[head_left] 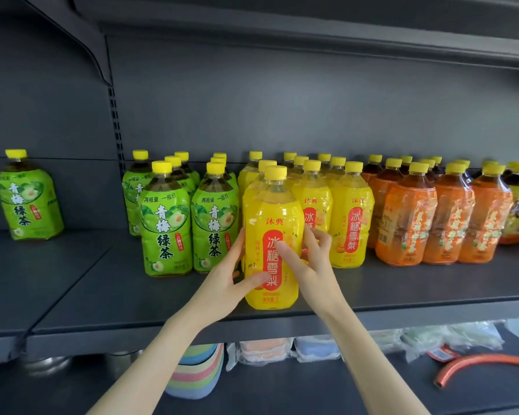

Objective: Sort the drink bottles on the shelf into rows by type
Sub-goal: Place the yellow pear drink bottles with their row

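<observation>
- Right now the front yellow bottle (268,211) is standing upright near the front edge of the shelf (402,289), ahead of the other yellow bottles (351,217) lining up behind it.
- The left hand (228,283) is gripping its left side, thumb lying across the lower label and fingers wrapping round the back.
- The right hand (312,259) is gripping its right side, thumb pressing on the red label and fingers curling behind.
- Rows of green bottles (165,229) are standing just to its left, and orange bottles (408,223) are standing right of the yellow ones.
- One lone green bottle (27,199) is sitting well apart at far left.
- Below, pastel bowls (198,372) and an orange hose (486,362) are lying on the lower shelf (312,393).
</observation>
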The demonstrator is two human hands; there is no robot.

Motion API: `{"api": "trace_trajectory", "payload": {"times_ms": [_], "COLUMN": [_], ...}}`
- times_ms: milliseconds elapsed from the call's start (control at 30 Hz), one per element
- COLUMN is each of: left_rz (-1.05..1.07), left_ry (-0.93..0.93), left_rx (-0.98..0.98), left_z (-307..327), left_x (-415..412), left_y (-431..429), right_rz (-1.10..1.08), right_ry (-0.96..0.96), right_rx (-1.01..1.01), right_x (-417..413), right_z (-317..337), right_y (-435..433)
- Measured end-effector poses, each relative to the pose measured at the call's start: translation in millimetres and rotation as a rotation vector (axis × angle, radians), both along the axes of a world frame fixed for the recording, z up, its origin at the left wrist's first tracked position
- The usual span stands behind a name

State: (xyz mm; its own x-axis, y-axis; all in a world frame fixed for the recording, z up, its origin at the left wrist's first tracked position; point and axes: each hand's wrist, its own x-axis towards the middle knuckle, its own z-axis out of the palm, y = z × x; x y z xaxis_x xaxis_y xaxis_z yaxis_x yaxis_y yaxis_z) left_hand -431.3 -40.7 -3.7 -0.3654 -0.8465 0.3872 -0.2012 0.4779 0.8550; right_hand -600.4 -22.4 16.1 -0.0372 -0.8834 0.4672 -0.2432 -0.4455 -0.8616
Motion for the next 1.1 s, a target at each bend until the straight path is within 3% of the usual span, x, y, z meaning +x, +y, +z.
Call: {"api": "trace_trajectory", "payload": {"times_ms": [133, 300, 433, 633, 800, 1100], "left_rz": [-0.008, 0.400, 0.557, 0.679, 0.755, 0.832], "left_ry": [0.008, -0.023, -0.039, -0.098, -0.220, -0.407], "left_rx": [0.013, -0.195, -0.300, -0.337, -0.370, -0.450], "left_z": [-2.6, -2.0, -4.9, -9.8, -10.0, -6.4], "left_x": [-2.0, -13.0, -21.0, -29.8, -29.9, -34.5], "left_y": [-11.5, -14.1, -21.3, -33.3, -38.9, -39.8], "right_rz": [-0.091, -0.158, -0.243, -0.509, -0.609, -0.695], "right_ry": [0.084, 0.130, 0.235, 0.413, 0.549, 0.705], "right_rx": [-0.048, -0.104, -0.126, -0.278, -0.397, -0.387], "right_x": [-4.7, -6.0, -9.2, -9.5, -10.5, -8.5], "right_z": [2.9, 3.0, 2.9, 7.2, -2.5, -8.3], "right_y": [-7.8, -22.1, -35.4, -53.0, -66.6, -80.0]}}
